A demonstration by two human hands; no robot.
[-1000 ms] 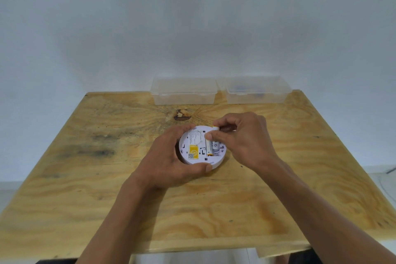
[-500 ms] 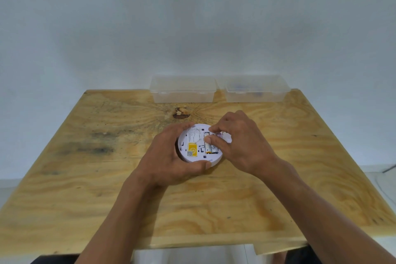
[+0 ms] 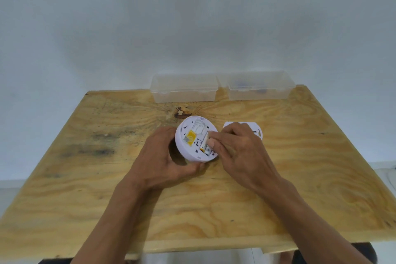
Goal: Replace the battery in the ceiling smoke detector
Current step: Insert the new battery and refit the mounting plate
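Note:
A round white smoke detector [image 3: 189, 153] is lifted and tilted toward me, its back side with a yellow label showing. My left hand [image 3: 165, 161] grips it by the left and lower rim. My right hand [image 3: 240, 150] reaches in from the right and pinches a battery [image 3: 204, 144] in the open compartment with thumb and forefinger. The battery has a yellow end and sits partly raised out of its slot. A white round mounting plate [image 3: 258, 132] lies flat on the table behind my right hand, mostly hidden by it.
Two clear plastic boxes stand at the far table edge, one [image 3: 184, 89] left of centre and one [image 3: 260, 88] to its right with dark small items inside. The wooden table [image 3: 321, 167] has a dark knot [image 3: 181, 111] just behind the detector.
My left hand has lifted and tilted the detector off the table. The battery now sticks up out of the compartment between my right fingers. The mounting plate behind my right hand has come into view.

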